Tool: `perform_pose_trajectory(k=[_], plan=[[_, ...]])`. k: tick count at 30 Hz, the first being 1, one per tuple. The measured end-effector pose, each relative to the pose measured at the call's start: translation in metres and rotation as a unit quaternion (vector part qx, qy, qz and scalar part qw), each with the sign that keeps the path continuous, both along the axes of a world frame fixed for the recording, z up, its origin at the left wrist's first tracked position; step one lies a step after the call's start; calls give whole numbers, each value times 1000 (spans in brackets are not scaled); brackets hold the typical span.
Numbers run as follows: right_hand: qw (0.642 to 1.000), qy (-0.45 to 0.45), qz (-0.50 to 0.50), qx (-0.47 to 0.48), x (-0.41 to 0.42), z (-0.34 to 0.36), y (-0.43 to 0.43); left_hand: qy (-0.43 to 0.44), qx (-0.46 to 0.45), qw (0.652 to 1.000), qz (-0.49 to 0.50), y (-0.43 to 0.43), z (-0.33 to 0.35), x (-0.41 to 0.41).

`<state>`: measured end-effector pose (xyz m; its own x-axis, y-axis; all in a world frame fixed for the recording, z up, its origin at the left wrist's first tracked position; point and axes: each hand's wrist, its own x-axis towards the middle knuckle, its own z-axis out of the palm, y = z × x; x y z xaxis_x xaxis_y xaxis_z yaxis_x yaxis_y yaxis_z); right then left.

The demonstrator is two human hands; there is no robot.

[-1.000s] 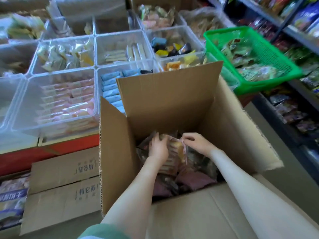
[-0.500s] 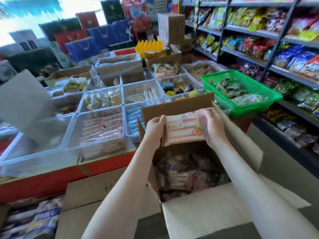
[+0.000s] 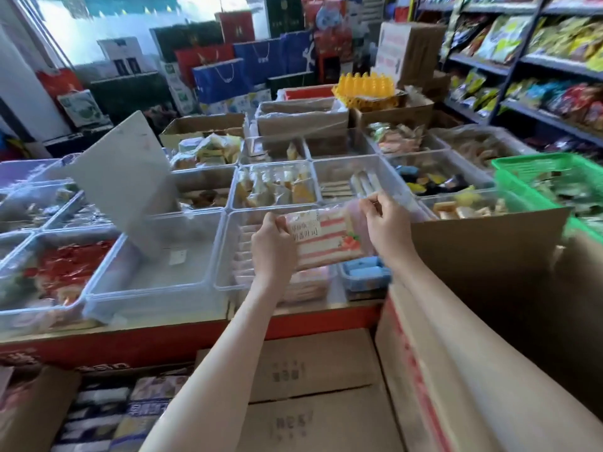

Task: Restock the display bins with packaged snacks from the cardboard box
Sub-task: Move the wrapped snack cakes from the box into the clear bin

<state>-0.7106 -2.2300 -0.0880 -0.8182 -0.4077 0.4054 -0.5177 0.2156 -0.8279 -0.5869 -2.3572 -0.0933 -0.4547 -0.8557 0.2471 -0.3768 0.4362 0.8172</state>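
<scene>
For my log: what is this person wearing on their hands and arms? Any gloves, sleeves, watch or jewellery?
Nothing worn shows. The left hand and right hand are ungloved. The left forearm and right forearm are bare down to the frame's edge, no sleeve in view. Neither wrist carries a watch or bracelet. No ring shows, though the picture is soft.

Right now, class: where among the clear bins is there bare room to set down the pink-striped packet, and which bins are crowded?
Most bare: the front bin between the red-wrapper bin and the pink-packet bin, though a grey lid leans into its back. Crowded: those two neighbours. The left hand and right hand hold the pink-striped packet over the pink-packet bin.
</scene>
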Motion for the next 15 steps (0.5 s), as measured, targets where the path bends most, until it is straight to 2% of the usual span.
perform_pose_trajectory(k=[1, 3, 5, 7, 10, 15], plan=[[999, -34, 16, 11, -1, -7, -30, -3, -7, 1000, 10, -26, -4, 3], [983, -164, 73, 21, -1, -26, -81, -9, -15, 1000, 24, -75, -16, 10], [940, -310, 145, -20, -4, -44, -119, -10, -4, 1000, 27, -123, -29, 10], [907, -372, 195, -25, -11, -59, -144, -25, 19, 999, 26, -163, -43, 3], [902, -380, 205, 4, -26, -78, -173, -49, 24, 998, 0, -208, -62, -13], [947, -263, 131, 126, -57, -99, -232, -45, 65, 997, -3, -263, -93, -41]])
